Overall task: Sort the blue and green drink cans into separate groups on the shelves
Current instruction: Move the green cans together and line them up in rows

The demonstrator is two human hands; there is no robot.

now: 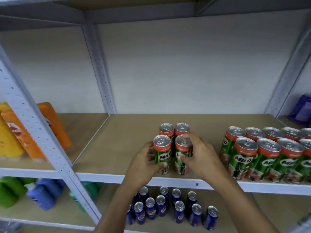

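On the middle shelf stands a small cluster of green Milo cans with red tops. My left hand grips the front left can of that cluster. My right hand grips the front right can, fingers over its top and thumb on its side. Two more green cans stand just behind them. A larger group of green cans fills the right side of the same shelf in two rows. Several blue cans stand on the shelf below.
Orange and yellow bottles lean on the left bay's shelf behind a grey perforated upright. Green and blue bottles lie below them. A purple container sits at far right. The wall is close behind the shelves.
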